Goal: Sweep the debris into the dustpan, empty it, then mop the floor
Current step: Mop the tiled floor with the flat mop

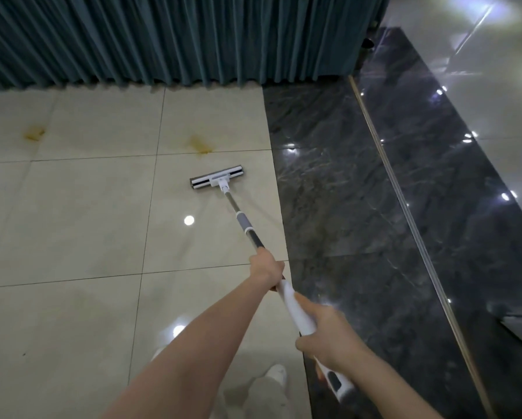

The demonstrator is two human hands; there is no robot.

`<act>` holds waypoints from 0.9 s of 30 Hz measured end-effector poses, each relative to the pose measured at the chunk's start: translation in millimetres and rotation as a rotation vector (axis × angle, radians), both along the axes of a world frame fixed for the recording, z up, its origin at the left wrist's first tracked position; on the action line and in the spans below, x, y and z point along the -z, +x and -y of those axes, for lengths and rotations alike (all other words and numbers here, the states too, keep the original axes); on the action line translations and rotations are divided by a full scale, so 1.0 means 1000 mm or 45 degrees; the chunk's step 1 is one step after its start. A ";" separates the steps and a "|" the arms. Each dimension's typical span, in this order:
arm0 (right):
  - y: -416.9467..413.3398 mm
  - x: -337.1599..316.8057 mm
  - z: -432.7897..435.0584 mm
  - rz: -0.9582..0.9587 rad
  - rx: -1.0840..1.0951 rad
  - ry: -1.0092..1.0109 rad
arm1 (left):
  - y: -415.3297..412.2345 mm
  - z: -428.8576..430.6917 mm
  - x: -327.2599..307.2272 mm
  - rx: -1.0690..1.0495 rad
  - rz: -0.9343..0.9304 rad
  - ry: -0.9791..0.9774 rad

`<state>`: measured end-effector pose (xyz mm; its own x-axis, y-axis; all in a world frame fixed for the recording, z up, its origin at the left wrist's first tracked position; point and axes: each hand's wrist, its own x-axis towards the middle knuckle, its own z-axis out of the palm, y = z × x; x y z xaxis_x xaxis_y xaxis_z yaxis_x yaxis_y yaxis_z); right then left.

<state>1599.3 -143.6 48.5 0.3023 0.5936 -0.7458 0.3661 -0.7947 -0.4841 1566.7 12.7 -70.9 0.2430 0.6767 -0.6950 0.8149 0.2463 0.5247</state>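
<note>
Beige tile floor (72, 207) had the mop head (216, 179) flat near a yellowish stain (200, 145), left hand (267, 269) and right hand (329, 337) both wrapped round the handle (290, 297).

Nothing can be read: no writing, brand, number or sign is legible. The mop (296, 306) has a dark patch on the white sleeve near the near end of its handle, too blurred to tell whether it bears print. The white bracket in the middle of the mop head (217, 178) is too small to show any mark
</note>
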 end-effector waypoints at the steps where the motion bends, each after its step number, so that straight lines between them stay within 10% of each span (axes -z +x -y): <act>1: 0.001 0.003 -0.003 -0.001 0.010 -0.014 | 0.002 -0.002 0.003 -0.011 0.004 0.005; 27: 0.076 0.052 -0.410 0.007 -0.040 0.008 | 0.071 -0.411 0.058 -0.092 0.051 0.125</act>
<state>1675.4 266.4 -3.7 0.2876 0.6076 -0.7404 0.3931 -0.7798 -0.4872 1637.4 423.8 -128.5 0.2175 0.7578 -0.6152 0.7750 0.2491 0.5808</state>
